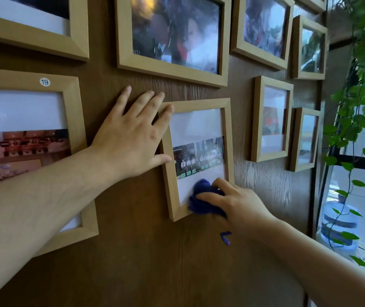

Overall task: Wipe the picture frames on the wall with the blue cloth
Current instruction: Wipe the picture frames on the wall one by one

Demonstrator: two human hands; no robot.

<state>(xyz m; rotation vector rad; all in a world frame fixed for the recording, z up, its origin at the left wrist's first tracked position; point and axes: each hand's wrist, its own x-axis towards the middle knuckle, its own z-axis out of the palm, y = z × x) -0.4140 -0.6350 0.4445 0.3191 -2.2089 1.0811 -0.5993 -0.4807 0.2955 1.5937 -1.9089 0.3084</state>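
Note:
A small light-wood picture frame [229,134] hangs in the middle of the brown wall. My right hand [239,202] grips a bunched blue cloth [201,203] and presses it on the frame's lower glass and bottom edge. A scrap of the cloth dangles below my palm. My left hand [130,138] lies flat on the wall with fingers spread, its fingertips and thumb touching the frame's left side. Several other wooden frames surround it, among them a large frame [172,72] above and a frame with a "19" sticker [75,120] at the left.
Three smaller frames [270,156] hang to the right. A trailing green plant [360,103] hangs along the wall's right edge beside a window. A water jug [336,227] stands below it outside the glass.

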